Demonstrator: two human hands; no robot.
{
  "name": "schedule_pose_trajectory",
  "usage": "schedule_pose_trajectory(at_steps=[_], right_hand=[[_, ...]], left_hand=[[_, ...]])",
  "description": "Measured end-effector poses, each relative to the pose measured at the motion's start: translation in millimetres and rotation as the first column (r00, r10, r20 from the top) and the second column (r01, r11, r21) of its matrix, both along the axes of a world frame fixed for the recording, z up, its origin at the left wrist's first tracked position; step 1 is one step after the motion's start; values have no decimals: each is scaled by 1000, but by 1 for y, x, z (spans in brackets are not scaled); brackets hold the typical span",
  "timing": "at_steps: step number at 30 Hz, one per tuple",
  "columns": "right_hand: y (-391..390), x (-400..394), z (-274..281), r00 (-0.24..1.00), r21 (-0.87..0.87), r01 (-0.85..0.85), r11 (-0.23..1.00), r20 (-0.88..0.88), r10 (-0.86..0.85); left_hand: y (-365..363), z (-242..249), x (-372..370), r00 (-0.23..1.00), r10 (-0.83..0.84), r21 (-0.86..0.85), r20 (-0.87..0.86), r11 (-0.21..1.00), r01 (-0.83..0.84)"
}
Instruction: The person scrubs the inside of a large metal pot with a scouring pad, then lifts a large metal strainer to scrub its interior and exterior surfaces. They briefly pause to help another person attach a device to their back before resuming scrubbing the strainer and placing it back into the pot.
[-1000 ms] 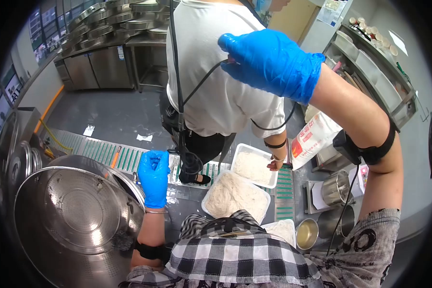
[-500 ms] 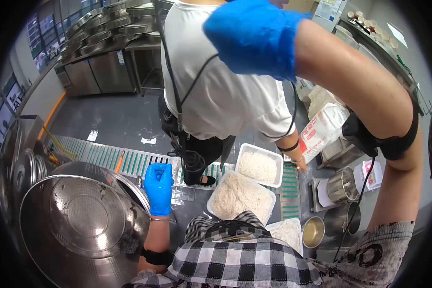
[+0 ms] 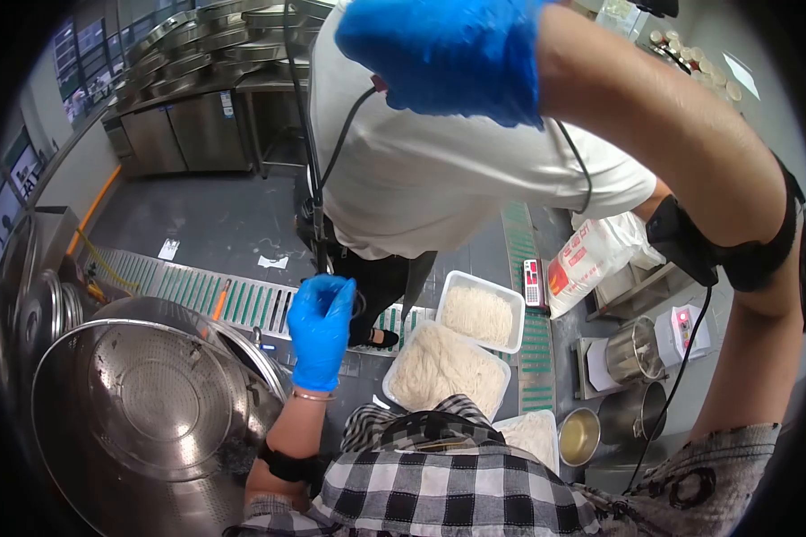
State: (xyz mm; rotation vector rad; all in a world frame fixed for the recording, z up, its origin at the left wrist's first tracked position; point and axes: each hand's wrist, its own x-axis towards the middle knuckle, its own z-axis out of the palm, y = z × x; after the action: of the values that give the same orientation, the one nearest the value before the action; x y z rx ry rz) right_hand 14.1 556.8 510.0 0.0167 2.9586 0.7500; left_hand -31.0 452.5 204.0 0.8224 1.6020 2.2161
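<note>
Gray floor (image 3: 215,210) spreads beyond the drain grate (image 3: 172,285), and steel pans (image 3: 219,45) crowd the surface (image 3: 184,139) at the back. Going left to right from my remote seat, I'd watch the big pot (image 3: 163,394) first: my left hand (image 3: 320,327) is near its rim, so a careless elbow could bump it. That hand's fingers curl narrow; I cannot tell whether they pinch anything. Black cord (image 3: 318,219) hangs just above them, against the co-worker (image 3: 448,183), and one length slopes up to my right hand (image 3: 448,58), raised before the same back. Those fingers look folded in, but I cannot tell whether they grip it. If that person turned, the cord could be yanked; hanging slack, it could catch a foot.

Counting the same way, I get one big pot, two gloved hands, one co-worker, three trays (image 3: 520,324) of pale strands, one printed sack (image 3: 591,255), one bowl (image 3: 578,437) of yellowish liquid and two smaller pots (image 3: 636,353). Cords pass behind my hand and pans overlap, so I can count neither.
</note>
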Motion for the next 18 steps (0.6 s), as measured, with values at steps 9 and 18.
schedule_pose_trajectory(at_steps=[9,18], right_hand=[[10,-8,-10,988,37,-121,992,-88,124],[-32,-15,13,970,-44,240,970,-16,-241]], left_hand=[[80,69,-28,716,423,307,-556,905,-296],[88,97,-41,544,523,379,-656,852,-362]])
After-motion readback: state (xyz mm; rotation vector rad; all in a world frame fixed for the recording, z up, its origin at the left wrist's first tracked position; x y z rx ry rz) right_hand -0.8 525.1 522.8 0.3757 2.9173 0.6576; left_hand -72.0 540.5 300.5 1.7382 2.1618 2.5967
